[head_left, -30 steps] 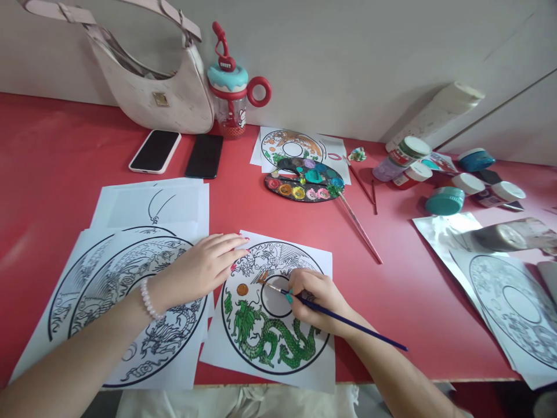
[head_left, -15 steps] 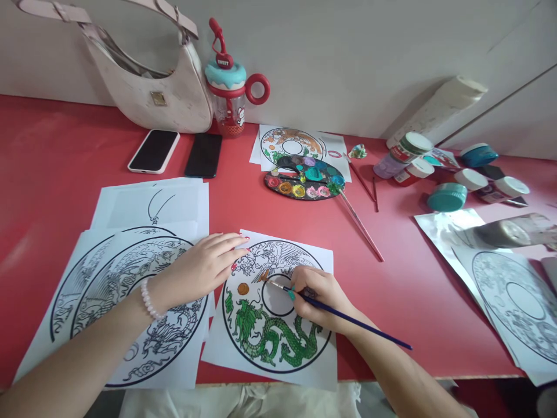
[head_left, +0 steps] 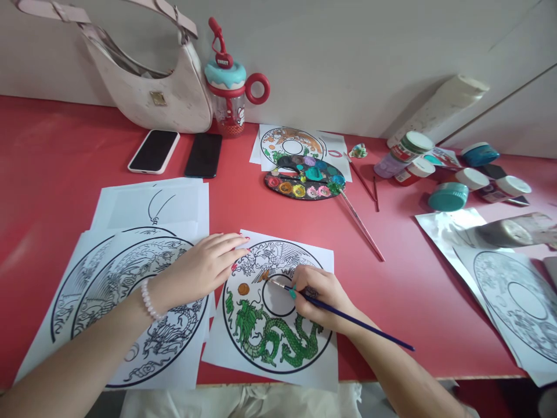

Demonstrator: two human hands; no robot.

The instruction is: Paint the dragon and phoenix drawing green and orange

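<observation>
My right hand (head_left: 319,295) pinches a thin blue paintbrush (head_left: 348,317), whose brown-tipped bristles touch the upper part of a round dragon drawing (head_left: 272,316) on a white sheet near the table's front edge. The dragon in it is painted green and a small dot is orange. Fingers stretched flat, my left hand (head_left: 202,269) presses on the left edge of that sheet and on the neighbouring uncoloured sheets (head_left: 130,278). A bead bracelet sits on my left wrist.
A paint palette (head_left: 304,180) lies on another partly coloured drawing behind, with two loose brushes (head_left: 363,226) beside it. Paint jars (head_left: 446,197) cluster at the right, above more sheets (head_left: 513,296). Two phones (head_left: 154,151), a handbag (head_left: 148,87) and a bottle (head_left: 228,96) stand at the back left.
The brush tip and my right hand shifted very slightly on the drawing. My left hand stayed in place.
</observation>
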